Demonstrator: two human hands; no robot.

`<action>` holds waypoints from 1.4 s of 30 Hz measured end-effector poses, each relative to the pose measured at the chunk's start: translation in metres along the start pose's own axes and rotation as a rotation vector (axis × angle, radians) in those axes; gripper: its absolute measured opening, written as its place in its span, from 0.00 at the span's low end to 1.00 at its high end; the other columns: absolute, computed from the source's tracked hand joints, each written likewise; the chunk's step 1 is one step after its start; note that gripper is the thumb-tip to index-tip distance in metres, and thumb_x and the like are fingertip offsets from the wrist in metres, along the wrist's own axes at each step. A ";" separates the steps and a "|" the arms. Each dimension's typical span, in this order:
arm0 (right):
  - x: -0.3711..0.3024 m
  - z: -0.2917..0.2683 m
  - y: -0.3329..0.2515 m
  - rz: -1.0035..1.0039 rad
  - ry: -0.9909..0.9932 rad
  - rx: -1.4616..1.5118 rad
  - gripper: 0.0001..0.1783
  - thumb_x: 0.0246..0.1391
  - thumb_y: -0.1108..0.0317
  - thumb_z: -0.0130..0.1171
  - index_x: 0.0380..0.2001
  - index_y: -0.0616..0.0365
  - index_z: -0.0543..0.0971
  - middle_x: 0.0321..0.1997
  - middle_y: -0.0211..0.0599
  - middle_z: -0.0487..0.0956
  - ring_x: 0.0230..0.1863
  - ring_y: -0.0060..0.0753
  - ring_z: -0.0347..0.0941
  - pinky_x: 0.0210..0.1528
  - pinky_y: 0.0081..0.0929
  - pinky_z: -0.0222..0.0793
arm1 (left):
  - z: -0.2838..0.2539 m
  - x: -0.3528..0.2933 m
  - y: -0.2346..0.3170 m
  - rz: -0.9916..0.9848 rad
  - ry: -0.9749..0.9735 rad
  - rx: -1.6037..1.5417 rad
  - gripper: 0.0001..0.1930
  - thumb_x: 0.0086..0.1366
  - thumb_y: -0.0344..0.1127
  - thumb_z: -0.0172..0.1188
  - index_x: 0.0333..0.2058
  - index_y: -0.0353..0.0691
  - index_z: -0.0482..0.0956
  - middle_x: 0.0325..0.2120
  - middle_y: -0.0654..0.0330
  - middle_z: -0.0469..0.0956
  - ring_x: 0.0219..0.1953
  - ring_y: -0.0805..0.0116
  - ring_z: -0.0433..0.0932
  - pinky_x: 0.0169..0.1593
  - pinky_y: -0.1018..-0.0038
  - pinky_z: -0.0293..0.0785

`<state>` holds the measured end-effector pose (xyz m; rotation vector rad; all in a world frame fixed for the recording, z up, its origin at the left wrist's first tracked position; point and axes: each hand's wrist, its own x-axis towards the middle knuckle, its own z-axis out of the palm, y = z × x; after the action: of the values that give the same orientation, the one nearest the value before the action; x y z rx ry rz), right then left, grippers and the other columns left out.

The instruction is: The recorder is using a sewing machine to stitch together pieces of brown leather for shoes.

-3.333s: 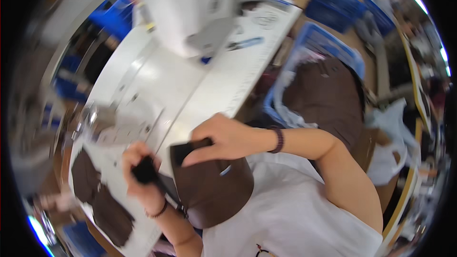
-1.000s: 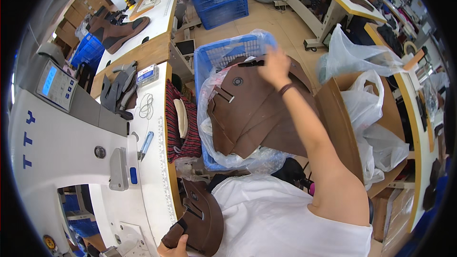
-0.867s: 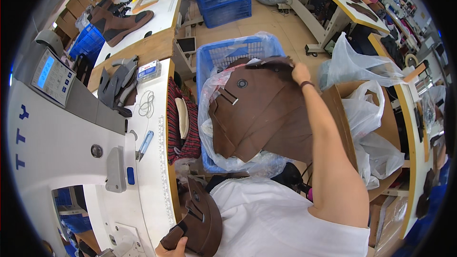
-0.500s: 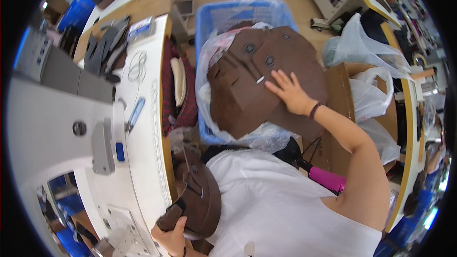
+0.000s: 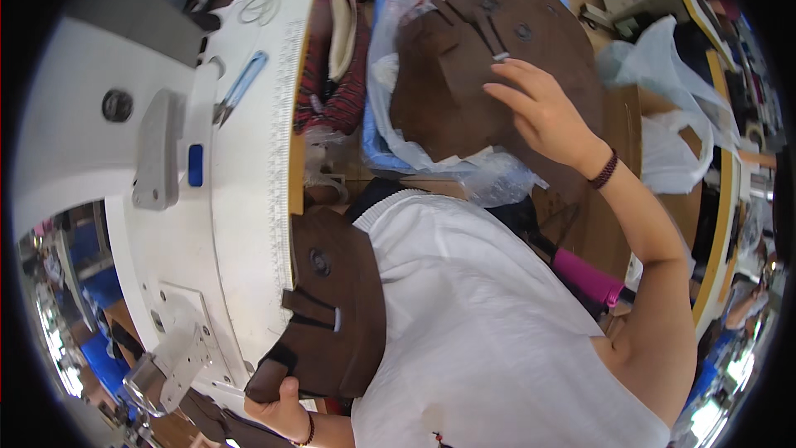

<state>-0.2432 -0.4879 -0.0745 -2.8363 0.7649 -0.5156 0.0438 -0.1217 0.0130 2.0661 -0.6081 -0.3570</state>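
My left hand point(image 5: 284, 413) grips the lower corner of a dark brown flat garment piece point(image 5: 352, 344), thumb on top. This piece has a round metal-looking eyelet and a strap with a pale end, and it hangs between the white table edge and my shirt. My right hand point(image 5: 551, 116) has its fingers stretched out over a pile of similar brown pieces point(image 5: 464, 83); whether the fingertips touch them I cannot tell. The pile lies in a blue plastic basket point(image 5: 380, 153) lined with clear plastic.
At left a white sewing machine point(image 5: 66, 116) stands on a white table point(image 5: 257, 149). Blue-handled thread snips point(image 5: 246, 79) and a looped cord point(image 5: 264, 0) lie there. Red-black fabric point(image 5: 352, 87) sits beside the basket. At right are a cardboard box point(image 5: 628, 129), white plastic bags point(image 5: 676, 149) and a magenta cylinder point(image 5: 580, 274).
The view has shifted, so the basket sits higher. The piece in my left hand now faces up more fully, its eyelet showing. My right hand has drawn back toward me, its palm less flat.
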 end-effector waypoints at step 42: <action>0.016 0.105 0.115 0.640 0.231 0.014 0.39 0.48 0.46 0.50 0.63 0.46 0.59 0.68 0.50 0.49 0.68 0.56 0.40 0.63 0.62 0.29 | 0.038 0.053 -0.057 -0.122 0.134 0.553 0.23 0.50 0.44 0.67 0.36 0.27 0.78 0.33 0.46 0.79 0.37 0.52 0.77 0.45 0.62 0.72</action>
<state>-0.2448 -0.5880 -0.1948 -2.3358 1.6090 -0.7268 0.0867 -0.1519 -0.0563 2.6401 -0.5396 -0.1210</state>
